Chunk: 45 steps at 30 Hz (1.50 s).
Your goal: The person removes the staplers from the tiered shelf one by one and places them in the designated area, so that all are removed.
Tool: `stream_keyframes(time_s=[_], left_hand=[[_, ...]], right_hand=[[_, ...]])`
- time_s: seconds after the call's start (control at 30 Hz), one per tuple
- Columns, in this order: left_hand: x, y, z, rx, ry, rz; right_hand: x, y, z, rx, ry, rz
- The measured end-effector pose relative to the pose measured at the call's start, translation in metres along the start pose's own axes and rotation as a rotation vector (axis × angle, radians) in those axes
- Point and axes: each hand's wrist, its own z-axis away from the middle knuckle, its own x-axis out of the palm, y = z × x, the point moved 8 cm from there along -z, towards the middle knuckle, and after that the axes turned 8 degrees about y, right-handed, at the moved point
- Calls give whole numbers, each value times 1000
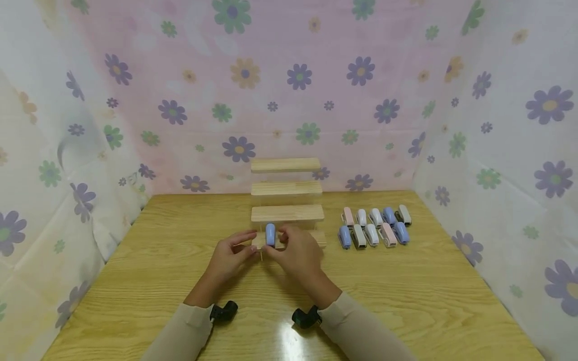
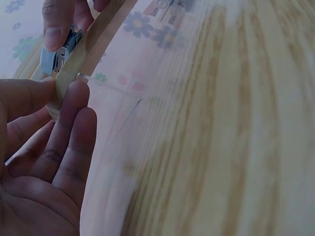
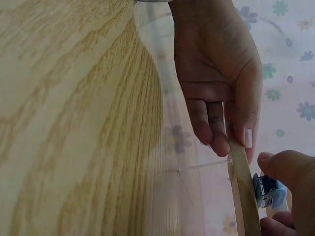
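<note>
A blue mini stapler (image 1: 270,234) sits upright on the lowest tier of a stepped wooden rack (image 1: 287,213), its narrow end toward me. At the left end of that tier, my left hand (image 1: 228,258) pinches the board (image 2: 63,88) between thumb and fingers, as the left wrist view shows. My right hand (image 1: 300,253) holds the stapler from its right side, with the thumb at its near end. In the right wrist view, the right thumb (image 3: 283,164) touches the stapler (image 3: 268,191), while lower fingers reach the board's edge.
Two rows of mini staplers (image 1: 371,234) in blue, pink, white and grey stand on the wooden table (image 1: 180,225) to the right of the rack. Flowered cloth (image 1: 271,100) hangs behind and along both sides.
</note>
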Motion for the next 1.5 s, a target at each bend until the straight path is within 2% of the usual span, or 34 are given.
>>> stream_keyframes(time_s=[0.4,0.73,0.97,1.5], left_hand=[[0,-3,-1,-1,1,3],[1,-2,-2,5,-13,19],[1,-2,-1,16,-18,28],[1,-1,-1,24,-15,32]], right_hand=[[-5,-9,1,-94,63,0],[-5,-11,2,-87,58,18],[-7,-11,2,-90,85,31],[-8,-8,2,-84,86,10]])
